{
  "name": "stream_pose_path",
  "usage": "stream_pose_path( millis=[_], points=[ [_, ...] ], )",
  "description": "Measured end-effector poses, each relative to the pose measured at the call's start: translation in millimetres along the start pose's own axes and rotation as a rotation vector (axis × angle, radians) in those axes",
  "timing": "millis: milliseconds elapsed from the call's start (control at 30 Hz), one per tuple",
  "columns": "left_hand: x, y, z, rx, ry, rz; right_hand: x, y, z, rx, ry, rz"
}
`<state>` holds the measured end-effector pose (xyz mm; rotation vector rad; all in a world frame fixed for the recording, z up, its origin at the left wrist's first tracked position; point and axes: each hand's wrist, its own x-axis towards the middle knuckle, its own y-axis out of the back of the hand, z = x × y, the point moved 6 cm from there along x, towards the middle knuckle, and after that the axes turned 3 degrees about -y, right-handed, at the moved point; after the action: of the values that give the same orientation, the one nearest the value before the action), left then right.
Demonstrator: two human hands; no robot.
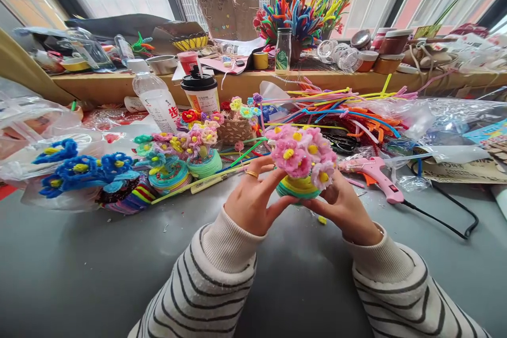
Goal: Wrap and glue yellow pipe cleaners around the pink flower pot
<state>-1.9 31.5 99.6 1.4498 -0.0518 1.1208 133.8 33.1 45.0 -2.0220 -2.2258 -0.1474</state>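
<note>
Between my two hands is a small pot of pink pipe-cleaner flowers [298, 154] with yellow centres. Its coiled pot [295, 190] is yellow above and green below. My left hand [255, 195] grips it from the left, thumb low on the pot; a ring shows on one finger. On the other side my right hand [346, 208] holds the pot, its thumb under the front and its other fingers partly hidden behind the flowers. A yellow scrap [322, 219] lies on the grey table just below.
Left stand finished flower pots [204, 161] and blue pipe-cleaner flowers [81, 168]. A pink glue gun [382, 179] with a black cord lies right. Behind are loose pipe cleaners [356, 111], a lidded cup [200, 92] and a bottle [154, 97]. A cluttered ledge [237, 83] runs along the windows.
</note>
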Motion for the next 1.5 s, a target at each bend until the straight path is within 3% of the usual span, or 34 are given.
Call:
stream_pose_path(
  millis=[200,400,567,833,967,1067,1133,1200,1267,1400,1500],
  points=[
    [-2.6,14.2,10.7,0.088,-0.162,0.188,-1.1,-0.6,-0.7,-0.028,-0.007,0.005],
    [-3.4,18.3,21.2,0.171,-0.299,0.214,-1.7,-1.1,0.9,-0.008,-0.032,-0.005],
    [-1.9,14.0,20.5,0.213,-0.288,0.173,-1.8,0.9,2.3,0.001,-0.061,0.018],
    [1.9,13.5,16.1,0.015,-0.21,0.205,0.2,-2.7,-0.5,0.078,-0.08,-0.021],
    [-0.2,11.0,-4.5,-0.355,0.029,0.296,0.3,-3.2,0.7,0.174,-0.075,-0.021],
    [-7.4,-11.0,-34.9,-0.735,0.447,0.299,0.5,-2.7,2.1,0.245,-0.053,-0.014],
    [-14.2,-39.3,-46.3,-1.05,0.746,0.134,0.9,-2.9,3.5,0.24,-0.043,-0.026],
    [-19.1,-63.7,-41.9,-1.36,0.917,-0.108,2.0,-3.0,5.5,0.191,-0.04,-0.041],
    [-21.3,-74.1,-36.2,-1.555,0.981,-0.224,4.3,-2.1,7.2,0.112,-0.037,-0.054],
    [-22.0,-74.8,-43.4,-1.685,0.998,-0.101,12.5,7.6,6.1,-0.029,-0.033,-0.076],
    [-23.7,-76.6,-53.3,-1.764,1.067,-0.099,19.0,31.4,-0.7,-0.188,-0.01,0.035]
  ],
)
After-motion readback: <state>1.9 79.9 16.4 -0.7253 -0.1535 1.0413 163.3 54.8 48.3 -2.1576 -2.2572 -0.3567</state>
